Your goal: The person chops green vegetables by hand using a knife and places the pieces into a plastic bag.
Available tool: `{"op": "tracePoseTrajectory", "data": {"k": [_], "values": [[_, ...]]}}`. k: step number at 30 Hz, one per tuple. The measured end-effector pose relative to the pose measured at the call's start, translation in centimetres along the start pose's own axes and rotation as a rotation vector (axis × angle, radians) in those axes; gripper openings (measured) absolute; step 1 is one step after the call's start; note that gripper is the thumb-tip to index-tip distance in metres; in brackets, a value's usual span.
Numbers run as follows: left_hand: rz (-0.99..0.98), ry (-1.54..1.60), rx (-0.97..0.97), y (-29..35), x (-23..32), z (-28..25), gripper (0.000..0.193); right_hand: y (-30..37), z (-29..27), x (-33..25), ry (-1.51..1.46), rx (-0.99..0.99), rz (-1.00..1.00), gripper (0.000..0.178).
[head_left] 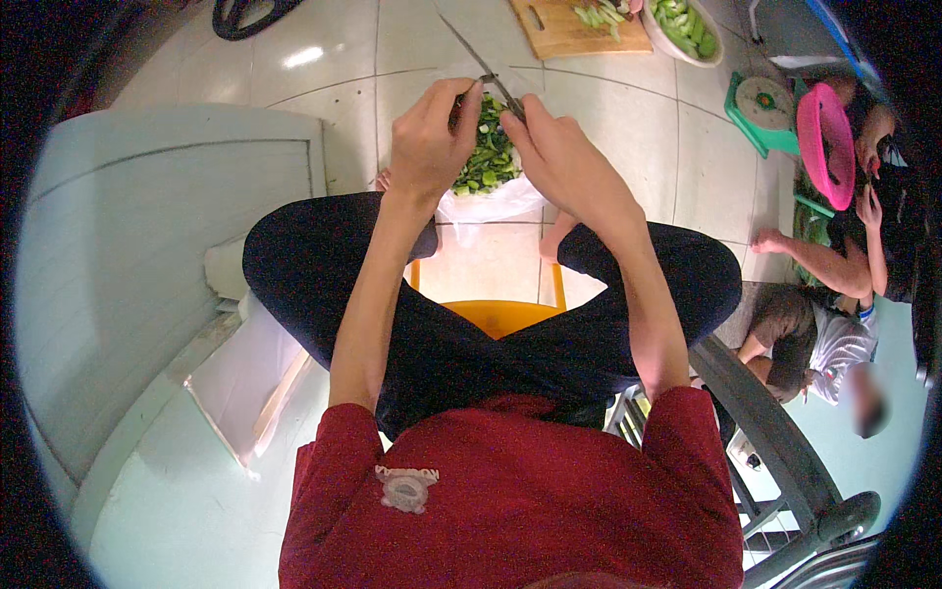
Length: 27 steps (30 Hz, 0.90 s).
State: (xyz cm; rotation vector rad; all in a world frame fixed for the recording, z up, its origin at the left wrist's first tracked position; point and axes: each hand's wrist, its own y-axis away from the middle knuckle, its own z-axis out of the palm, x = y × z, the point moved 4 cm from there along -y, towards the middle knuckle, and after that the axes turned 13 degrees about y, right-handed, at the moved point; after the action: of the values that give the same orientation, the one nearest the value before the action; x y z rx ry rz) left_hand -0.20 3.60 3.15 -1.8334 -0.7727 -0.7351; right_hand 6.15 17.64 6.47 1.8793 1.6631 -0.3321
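My right hand [569, 162] is closed round the handle end of a knife [465, 41]. Its long thin blade points up and to the left, away from me. The fingers of my left hand [432, 137] are pinched together beside the blade. A small dark piece [488, 79] shows at those fingertips, against the knife; its kind is too small to tell. Below both hands, chopped green vegetables [481, 175] lie in a whitish plastic bag [491, 204] on the floor between my feet. My hands partly cover the heap.
Ahead lie a wooden cutting board [579, 39] with cut pieces and a white bowl [719, 49] of green slices. At right are a green scale [761, 108], a pink basket [824, 145] and another person's hands [869, 187]. A pale panel [177, 187] stands left.
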Motion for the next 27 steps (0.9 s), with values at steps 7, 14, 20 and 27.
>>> {"op": "tracePoseTrajectory", "data": {"k": [7,14,20,27], "values": [[-0.030,0.018,0.040,-0.5,0.0,-0.3,0.009,1.1,-1.1,1.4,0.130,-0.073,0.019,0.035],[-0.119,0.020,0.094,-0.5,-1.0,-0.8,0.010,3.0,-3.4,3.9,0.211,-0.192,-0.103,0.032],[-0.185,0.034,0.122,-0.1,-1.4,-1.1,0.011,3.8,-6.2,7.6,0.292,-0.313,0.099,0.031],[-0.143,0.042,0.027,-0.2,-1.0,0.0,0.010,1.4,-6.2,4.2,-0.268,0.165,0.201,0.031]]}}
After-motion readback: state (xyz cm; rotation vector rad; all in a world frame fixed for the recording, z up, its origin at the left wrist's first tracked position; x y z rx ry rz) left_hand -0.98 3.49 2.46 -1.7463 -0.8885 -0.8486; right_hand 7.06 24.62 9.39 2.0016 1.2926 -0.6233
